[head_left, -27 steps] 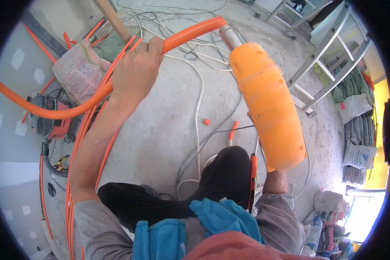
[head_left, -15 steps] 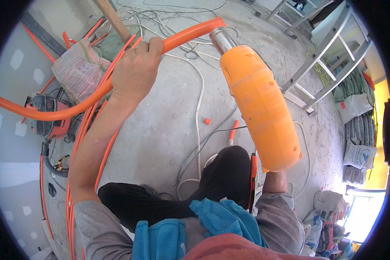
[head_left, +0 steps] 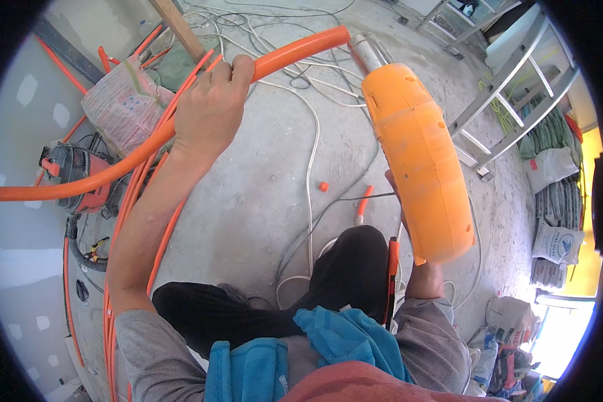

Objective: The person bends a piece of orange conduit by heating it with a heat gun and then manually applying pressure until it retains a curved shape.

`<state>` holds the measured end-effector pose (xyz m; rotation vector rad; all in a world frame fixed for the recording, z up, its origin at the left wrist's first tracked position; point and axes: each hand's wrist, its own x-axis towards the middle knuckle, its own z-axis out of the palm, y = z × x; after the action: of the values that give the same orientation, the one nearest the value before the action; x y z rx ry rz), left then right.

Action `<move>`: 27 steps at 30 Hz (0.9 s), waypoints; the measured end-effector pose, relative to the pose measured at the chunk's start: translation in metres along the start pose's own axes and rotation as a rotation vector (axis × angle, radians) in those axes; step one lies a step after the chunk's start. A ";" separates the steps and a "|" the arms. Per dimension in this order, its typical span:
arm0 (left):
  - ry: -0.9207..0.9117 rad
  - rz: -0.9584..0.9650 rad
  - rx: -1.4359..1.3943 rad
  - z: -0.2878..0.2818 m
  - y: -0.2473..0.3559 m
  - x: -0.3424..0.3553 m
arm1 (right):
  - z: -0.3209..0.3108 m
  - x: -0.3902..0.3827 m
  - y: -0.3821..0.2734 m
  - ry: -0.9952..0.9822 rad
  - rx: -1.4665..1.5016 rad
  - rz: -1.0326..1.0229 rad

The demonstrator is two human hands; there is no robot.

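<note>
My left hand (head_left: 213, 110) is closed round a thick orange plastic pipe (head_left: 301, 50). The pipe curves from the left edge up to its free end at the top middle. In my right hand (head_left: 394, 186), mostly hidden behind the tool, is an orange heat gun (head_left: 422, 167) with a power cord. Its metal nozzle (head_left: 372, 53) points up and left, close to the pipe's free end; whether they touch I cannot tell.
An aluminium ladder (head_left: 499, 100) stands at the right, near stacked bags (head_left: 556, 241). A vacuum cleaner (head_left: 80, 174), a filled sack (head_left: 124, 104) and more orange pipes (head_left: 124, 221) are at the left. Cables (head_left: 313, 154) wind over the concrete floor.
The heat gun has shifted right, its nozzle moving from just under the pipe's end to beyond it. The pipe's left part has dropped lower, while my left hand stays nearly in place.
</note>
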<state>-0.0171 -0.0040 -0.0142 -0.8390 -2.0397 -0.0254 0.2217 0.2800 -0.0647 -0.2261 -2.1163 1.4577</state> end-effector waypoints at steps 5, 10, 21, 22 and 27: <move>-0.025 -0.001 -0.010 0.003 -0.003 -0.003 | 0.001 0.000 -0.003 -0.010 -0.089 -0.019; -0.038 0.004 -0.024 0.004 -0.004 -0.001 | 0.001 -0.002 -0.012 -0.038 -0.290 -0.064; -0.080 -0.012 -0.013 0.002 -0.008 -0.007 | 0.005 0.003 0.013 0.043 0.016 -0.036; -0.082 -0.015 -0.017 0.002 -0.007 -0.006 | 0.004 0.001 0.009 0.040 0.028 -0.027; -0.081 -0.014 -0.018 0.004 -0.008 -0.007 | 0.006 -0.003 0.000 0.008 0.030 -0.015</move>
<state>-0.0219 -0.0128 -0.0192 -0.8487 -2.1239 -0.0179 0.2210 0.2738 -0.0667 -0.2036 -2.0842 1.4760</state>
